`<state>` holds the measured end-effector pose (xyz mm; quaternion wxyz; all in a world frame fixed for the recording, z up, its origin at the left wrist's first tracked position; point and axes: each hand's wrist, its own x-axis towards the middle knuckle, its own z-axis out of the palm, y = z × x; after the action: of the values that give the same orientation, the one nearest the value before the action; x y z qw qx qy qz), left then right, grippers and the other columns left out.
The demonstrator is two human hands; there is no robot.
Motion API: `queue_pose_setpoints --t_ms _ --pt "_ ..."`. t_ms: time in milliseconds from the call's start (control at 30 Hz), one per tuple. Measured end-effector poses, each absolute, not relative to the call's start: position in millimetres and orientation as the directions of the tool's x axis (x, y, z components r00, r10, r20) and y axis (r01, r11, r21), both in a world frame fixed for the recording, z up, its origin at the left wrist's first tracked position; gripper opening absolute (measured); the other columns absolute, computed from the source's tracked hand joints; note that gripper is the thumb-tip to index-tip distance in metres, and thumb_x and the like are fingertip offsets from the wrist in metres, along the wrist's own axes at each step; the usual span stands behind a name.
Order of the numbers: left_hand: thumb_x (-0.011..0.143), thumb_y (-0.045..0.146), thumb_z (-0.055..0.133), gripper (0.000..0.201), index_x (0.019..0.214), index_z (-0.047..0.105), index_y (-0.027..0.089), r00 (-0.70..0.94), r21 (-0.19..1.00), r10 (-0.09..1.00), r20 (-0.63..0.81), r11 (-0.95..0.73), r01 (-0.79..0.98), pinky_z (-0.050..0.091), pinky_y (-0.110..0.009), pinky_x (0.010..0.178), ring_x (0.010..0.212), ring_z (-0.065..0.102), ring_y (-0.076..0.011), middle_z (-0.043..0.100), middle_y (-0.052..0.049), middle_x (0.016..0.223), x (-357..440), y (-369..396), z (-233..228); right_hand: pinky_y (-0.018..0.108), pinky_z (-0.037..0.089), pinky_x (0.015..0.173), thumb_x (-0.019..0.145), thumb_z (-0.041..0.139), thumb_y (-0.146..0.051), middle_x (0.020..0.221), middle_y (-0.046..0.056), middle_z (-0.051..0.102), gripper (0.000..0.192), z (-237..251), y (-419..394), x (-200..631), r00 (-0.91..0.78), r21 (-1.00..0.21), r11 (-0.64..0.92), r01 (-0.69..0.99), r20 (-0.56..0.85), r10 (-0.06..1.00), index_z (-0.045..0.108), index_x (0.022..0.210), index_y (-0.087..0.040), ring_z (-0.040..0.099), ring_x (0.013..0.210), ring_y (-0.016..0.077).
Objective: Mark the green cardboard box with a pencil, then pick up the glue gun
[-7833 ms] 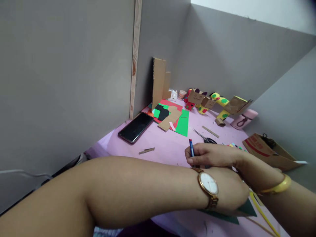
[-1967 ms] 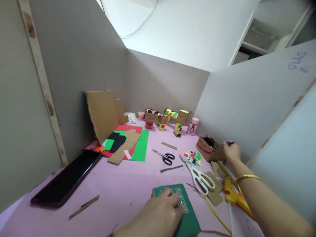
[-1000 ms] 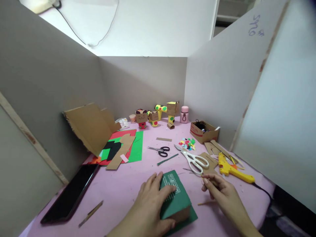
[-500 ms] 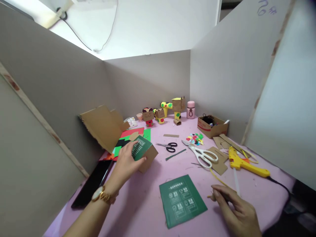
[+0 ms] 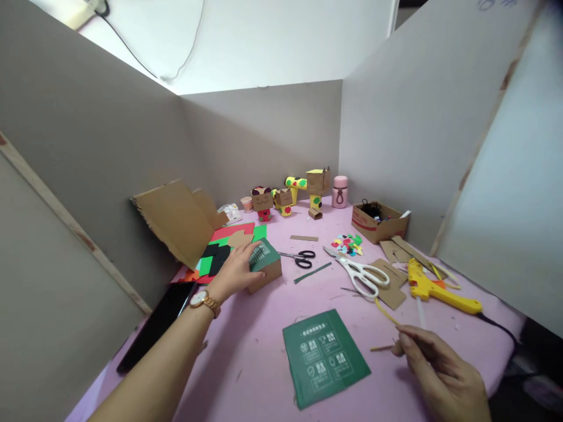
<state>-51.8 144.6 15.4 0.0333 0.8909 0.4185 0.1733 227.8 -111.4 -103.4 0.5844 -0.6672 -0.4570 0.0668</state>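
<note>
My left hand (image 5: 237, 268) is closed around a small cardboard box (image 5: 267, 275) with a green printed top, thumb on the near side and fingers over the top. The box rests on the pink table, left of black-handled scissors (image 5: 303, 259). At the lower right, the fingers of my right hand (image 5: 440, 369) are pinched together; what they hold is too small to make out. A thin brown strip (image 5: 382, 348) and the end of a yellow strip (image 5: 387, 311) lie by its fingertips. Between my hands lies a flat green printed card (image 5: 326, 358).
White-handled scissors (image 5: 363, 275), cardboard scraps (image 5: 389, 284) and a yellow glue gun (image 5: 442, 291) lie at the right. Behind them are colored paper cutouts (image 5: 348, 244) and an open box (image 5: 379, 225). Cardboard figures (image 5: 263, 204) and a pink bottle (image 5: 339, 192) stand at the back.
The green-topped box has gone from tilted to sitting flatter on the table, my left hand still on it. My right hand has moved slightly right, uncovering more of the brown strip.
</note>
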Motion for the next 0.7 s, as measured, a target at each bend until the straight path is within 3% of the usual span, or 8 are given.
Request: queue_pose_setpoints --t_ms 200,333,500,600,700 --pt "0.073 0.036 0.061 0.073 0.139 0.035 0.018 0.625 0.2 0.754 0.203 -0.657 0.727 0.028 -0.048 0.109 0.132 0.034 -0.0317 0.041 -0.013 0.143 -62 160 7 0.015 0.051 0.058 0.071 0.061 -0.057 0.074 0.001 0.071 0.04 -92 -117 252 0.78 -0.939 -0.092 0.331 0.217 0.586 0.065 0.091 -0.023 0.063 0.063 0.0131" --pt "0.074 0.032 0.061 0.069 0.138 0.038 0.021 0.639 0.15 0.73 0.244 -0.679 0.718 0.027 -0.051 0.109 0.134 0.032 -0.0333 0.04 -0.013 0.144 -61 158 4 0.023 0.048 0.071 0.074 0.058 -0.058 0.075 0.0 0.069 0.038 -88 -118 276 0.787 -0.903 -0.113 0.416 0.295 0.542 0.065 0.091 -0.025 0.064 0.073 0.0162" --pt "0.08 0.046 0.055 0.075 0.143 0.025 0.02 0.609 0.099 0.648 0.458 -0.718 0.689 0.02 -0.057 0.11 0.14 0.015 -0.0368 0.023 -0.016 0.152 -58 137 2 0.035 0.052 0.065 0.082 0.049 -0.049 0.093 0.008 0.07 0.04 -81 -108 326 0.668 -0.654 -0.262 0.71 0.506 0.545 0.061 0.107 -0.02 0.064 0.066 0.0206" --pt "0.085 0.047 0.048 0.065 0.142 0.025 0.025 0.504 0.06 0.524 0.686 -0.732 0.679 0.027 -0.056 0.107 0.135 0.027 -0.0352 0.028 -0.015 0.148 -59 118 -7 0.043 0.048 0.087 0.08 0.049 -0.033 0.109 0.014 0.066 0.037 -75 -98 352 0.549 -0.477 -0.304 0.825 0.547 0.632 0.06 0.109 -0.014 0.06 0.097 0.028" --pt "0.086 0.047 0.044 0.059 0.14 0.025 0.031 0.473 0.094 0.521 0.711 -0.737 0.67 0.03 -0.06 0.104 0.133 0.03 -0.0364 0.029 -0.012 0.147 -63 96 -24 0.043 0.043 0.096 0.079 0.05 -0.014 0.121 0.016 0.06 0.04 -71 -86 364 0.488 -0.316 -0.374 0.872 0.505 0.712 0.055 0.118 -0.009 0.054 0.108 0.0271"
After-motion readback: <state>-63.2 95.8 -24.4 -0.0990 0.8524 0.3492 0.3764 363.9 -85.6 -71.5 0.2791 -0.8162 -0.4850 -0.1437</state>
